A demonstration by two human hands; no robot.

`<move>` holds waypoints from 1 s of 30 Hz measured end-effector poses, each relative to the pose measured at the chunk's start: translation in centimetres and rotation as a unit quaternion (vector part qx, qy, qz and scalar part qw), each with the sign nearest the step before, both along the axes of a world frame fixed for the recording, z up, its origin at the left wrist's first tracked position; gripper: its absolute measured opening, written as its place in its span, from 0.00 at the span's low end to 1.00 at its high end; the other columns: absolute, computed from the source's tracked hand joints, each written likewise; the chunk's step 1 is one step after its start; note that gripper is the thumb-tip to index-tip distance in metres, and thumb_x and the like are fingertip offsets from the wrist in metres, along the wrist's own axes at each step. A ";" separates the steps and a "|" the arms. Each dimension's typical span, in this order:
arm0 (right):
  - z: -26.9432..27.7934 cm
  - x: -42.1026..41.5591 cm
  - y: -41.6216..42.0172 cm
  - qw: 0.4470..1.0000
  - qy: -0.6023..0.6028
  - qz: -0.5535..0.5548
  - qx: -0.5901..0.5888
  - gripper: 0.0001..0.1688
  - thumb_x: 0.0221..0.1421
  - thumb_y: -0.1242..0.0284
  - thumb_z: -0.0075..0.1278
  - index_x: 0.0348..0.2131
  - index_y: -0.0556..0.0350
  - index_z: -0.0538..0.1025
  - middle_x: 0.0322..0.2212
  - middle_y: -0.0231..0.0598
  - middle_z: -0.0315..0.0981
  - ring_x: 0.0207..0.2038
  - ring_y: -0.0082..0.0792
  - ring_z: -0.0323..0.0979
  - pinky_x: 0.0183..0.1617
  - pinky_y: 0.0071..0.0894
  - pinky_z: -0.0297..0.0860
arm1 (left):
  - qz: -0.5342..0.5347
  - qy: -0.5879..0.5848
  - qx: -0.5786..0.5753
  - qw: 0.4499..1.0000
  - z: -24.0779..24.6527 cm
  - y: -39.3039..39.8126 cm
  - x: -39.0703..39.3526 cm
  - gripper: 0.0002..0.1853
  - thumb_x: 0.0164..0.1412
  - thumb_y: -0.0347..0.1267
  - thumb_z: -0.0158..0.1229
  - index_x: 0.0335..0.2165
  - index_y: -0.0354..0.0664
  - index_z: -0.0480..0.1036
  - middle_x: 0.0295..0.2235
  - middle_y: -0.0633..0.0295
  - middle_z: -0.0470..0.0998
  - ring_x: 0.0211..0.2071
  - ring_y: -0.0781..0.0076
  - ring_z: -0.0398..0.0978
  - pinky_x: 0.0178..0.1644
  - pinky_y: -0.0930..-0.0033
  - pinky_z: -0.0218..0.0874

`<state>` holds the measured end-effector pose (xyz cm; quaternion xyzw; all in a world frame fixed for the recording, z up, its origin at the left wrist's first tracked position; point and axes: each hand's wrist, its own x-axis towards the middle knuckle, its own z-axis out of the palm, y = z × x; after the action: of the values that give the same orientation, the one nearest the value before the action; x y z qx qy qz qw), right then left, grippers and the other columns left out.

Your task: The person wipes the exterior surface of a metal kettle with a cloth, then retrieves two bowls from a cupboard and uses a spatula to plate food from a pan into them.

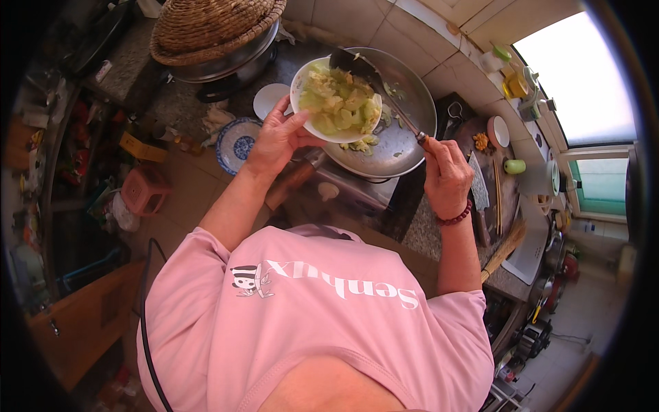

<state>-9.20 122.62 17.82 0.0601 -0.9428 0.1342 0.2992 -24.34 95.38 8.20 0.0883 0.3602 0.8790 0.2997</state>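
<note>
My left hand (280, 135) grips the rim of a white bowl (294, 91) and tilts it slightly over a wide metal wok (406, 154). Cooked pale green vegetable slices with bits of egg (342, 103) fill the bowl. My right hand (447, 172) is closed around the wooden handle of a spatula (401, 110), whose dark blade rests over the bowl's far edge. Some vegetable pieces (363, 145) lie in the wok, beside and below the bowl. The wok stands on a gas stove (350, 190), and its wooden handle (293, 183) points towards me at the left.
Left of the bowl are a small white dish (267, 100) and a blue-patterned plate (229, 154). A woven lid (216, 31) covers a pot. On the right are a cleaver (480, 185), chopsticks (497, 195), a straw brush (507, 247) and a sink (525, 257). Tiled wall stands behind.
</note>
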 end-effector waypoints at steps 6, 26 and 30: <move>-1.4 1.7 -0.6 0.988 -0.017 -0.051 -0.142 0.13 0.52 0.87 0.53 0.39 0.62 0.77 0.30 0.44 0.75 0.30 0.42 0.77 0.34 0.32 0.73 | 0.039 -0.031 0.034 0.998 0.0 0.2 0.1 0.26 0.67 0.27 0.53 0.61 0.45 0.56 0.51 0.54 0.74 0.45 0.56 0.80 0.43 0.52 0.78; -3.3 0.3 -0.5 0.943 -0.035 -0.078 -0.323 0.08 0.57 0.84 0.53 0.38 0.63 0.76 0.31 0.38 0.78 0.32 0.23 0.76 0.37 0.23 0.70 | 0.104 -0.010 -0.004 0.994 -0.2 -0.4 -0.5 0.23 0.68 0.27 0.50 0.60 0.43 0.59 0.53 0.50 0.72 0.48 0.52 0.78 0.46 0.47 0.77; -3.6 1.0 3.3 0.955 -0.122 -0.163 -0.213 0.07 0.56 0.79 0.53 0.37 0.57 0.75 0.32 0.42 0.78 0.32 0.39 0.77 0.36 0.33 0.72 | 0.120 -0.009 -0.008 0.993 -0.6 -2.6 -0.1 0.23 0.68 0.27 0.51 0.59 0.43 0.60 0.55 0.49 0.70 0.51 0.50 0.76 0.47 0.44 0.77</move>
<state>-8.25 125.94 14.22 -0.1769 -0.9185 0.2877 0.2054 -24.48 92.83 7.56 0.0337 0.3726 0.9064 0.1959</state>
